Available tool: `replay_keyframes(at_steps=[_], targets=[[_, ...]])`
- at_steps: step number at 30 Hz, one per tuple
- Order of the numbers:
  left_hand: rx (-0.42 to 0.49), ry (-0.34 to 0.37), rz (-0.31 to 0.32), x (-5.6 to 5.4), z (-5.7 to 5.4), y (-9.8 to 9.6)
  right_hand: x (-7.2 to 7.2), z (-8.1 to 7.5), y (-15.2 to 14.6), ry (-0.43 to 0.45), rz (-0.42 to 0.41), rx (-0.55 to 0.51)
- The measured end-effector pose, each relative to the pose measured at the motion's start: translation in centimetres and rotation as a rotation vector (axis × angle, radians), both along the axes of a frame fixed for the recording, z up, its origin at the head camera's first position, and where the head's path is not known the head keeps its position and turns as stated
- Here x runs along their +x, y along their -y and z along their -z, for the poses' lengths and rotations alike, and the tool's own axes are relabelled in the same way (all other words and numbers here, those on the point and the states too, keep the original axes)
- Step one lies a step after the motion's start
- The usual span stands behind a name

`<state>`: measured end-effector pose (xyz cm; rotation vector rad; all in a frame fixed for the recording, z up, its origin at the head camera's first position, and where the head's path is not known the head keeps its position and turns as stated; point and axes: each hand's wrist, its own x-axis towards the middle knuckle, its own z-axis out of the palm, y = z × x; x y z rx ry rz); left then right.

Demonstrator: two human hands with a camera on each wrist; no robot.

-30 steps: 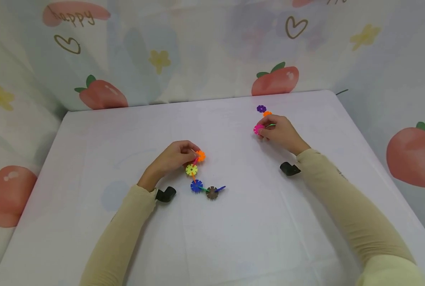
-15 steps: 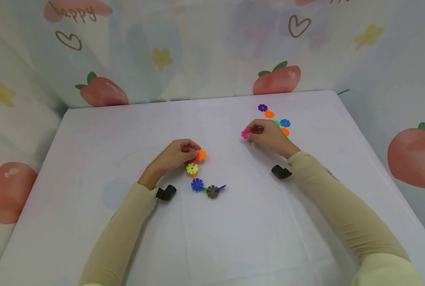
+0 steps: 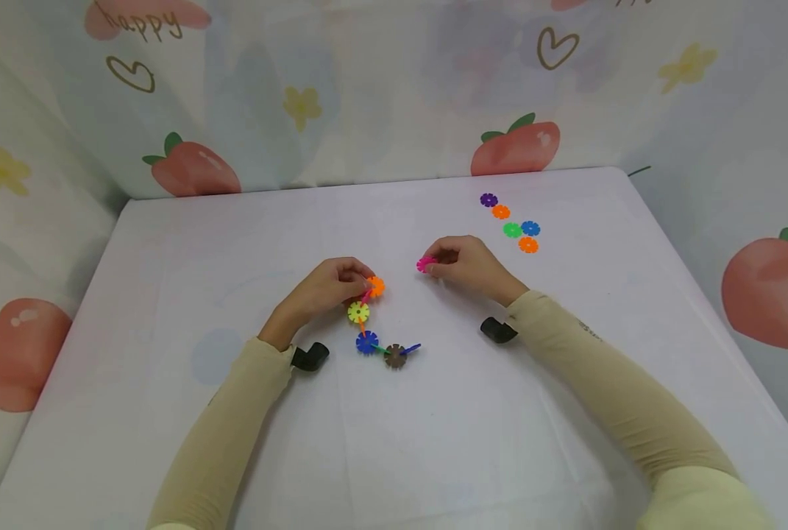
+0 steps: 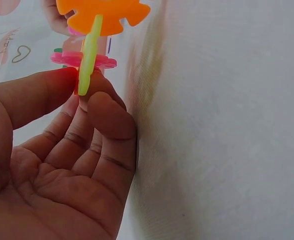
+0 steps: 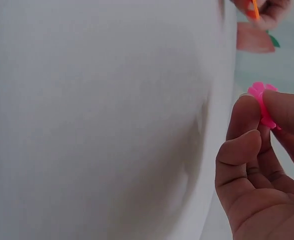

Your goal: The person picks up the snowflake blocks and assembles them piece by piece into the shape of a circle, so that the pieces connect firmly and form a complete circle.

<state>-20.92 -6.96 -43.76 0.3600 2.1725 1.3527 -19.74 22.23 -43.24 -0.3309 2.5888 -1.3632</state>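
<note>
My left hand point(image 3: 323, 294) pinches the upper end of a chain of notched plastic snowflake discs. An orange disc point(image 3: 376, 286) tops that chain, followed by a pink disc, a yellow disc point(image 3: 358, 312), a dark blue disc point(image 3: 367, 342) and a brown disc point(image 3: 396, 356), joined through edge-on discs. In the left wrist view, thumb and fingers meet beside a pink disc point(image 4: 64, 58) and a yellow-green one point(image 4: 90, 55). To the right, my right hand point(image 3: 474, 268) holds a single pink snowflake disc point(image 5: 265, 106) between thumb and fingertips, apart from the chain.
Loose discs lie flat at the back right of the white table point(image 3: 268, 456): purple point(image 3: 489, 199), orange point(image 3: 501, 212), green point(image 3: 512, 230), blue point(image 3: 530, 228) and another orange point(image 3: 529, 245). A printed curtain point(image 3: 380, 96) hangs behind. Black wrist pieces point(image 3: 310, 357) sit at both cuffs.
From the loose discs, my right hand has come leftward and nearer with the pink disc, uncovering the green, blue and orange ones. My left hand and the chain have hardly moved.
</note>
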Motion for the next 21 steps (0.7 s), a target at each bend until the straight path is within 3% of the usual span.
replay_keyframes(at_steps=[15,21], targets=[[0.011,-0.009,-0.004,0.0,0.2,0.0,0.2,0.9,3.7,-0.140,-0.208,0.010],[0.035,-0.009,0.006,0.1,0.2,0.1,0.4,0.6,4.7,-0.168,-0.227,0.037]])
